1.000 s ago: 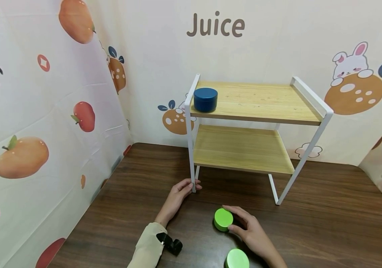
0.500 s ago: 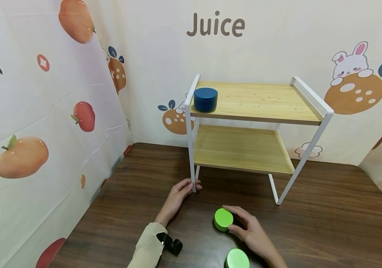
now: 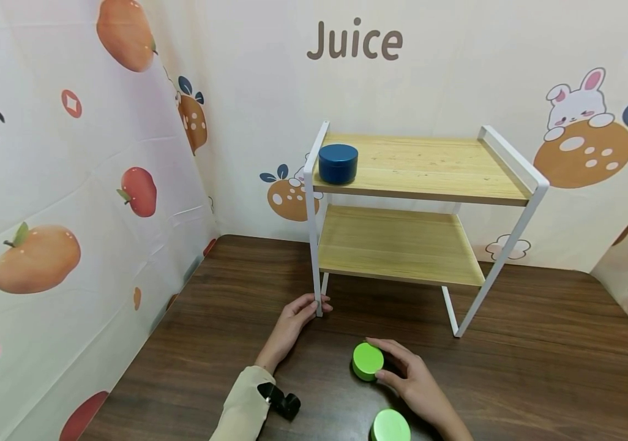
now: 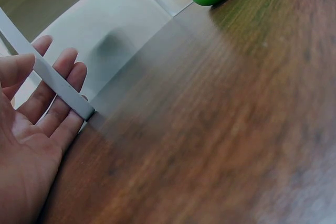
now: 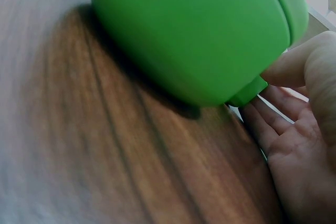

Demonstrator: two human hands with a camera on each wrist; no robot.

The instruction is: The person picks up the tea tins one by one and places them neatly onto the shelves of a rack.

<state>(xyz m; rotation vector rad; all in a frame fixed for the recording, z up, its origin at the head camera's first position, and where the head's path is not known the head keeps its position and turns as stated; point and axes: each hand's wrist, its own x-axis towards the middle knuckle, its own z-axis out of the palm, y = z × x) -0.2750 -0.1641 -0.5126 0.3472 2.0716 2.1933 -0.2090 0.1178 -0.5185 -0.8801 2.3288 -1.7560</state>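
Low on the front left leg of a two-tier shelf rack, my left hand pinches the white metal. In the left wrist view, the thumb lies on one side of that leg and the fingers on the other. My right hand holds a small round green tin on the table, thumb and fingers at its side. A second green tin stands nearer, at the bottom edge of the head view. Large in the right wrist view, this nearer tin partly covers the held one.
A dark blue round tin stands at the left front of the rack's wooden top shelf. Below it is a bare lower shelf. The dark wooden table ends at a printed backdrop behind and at the sides.
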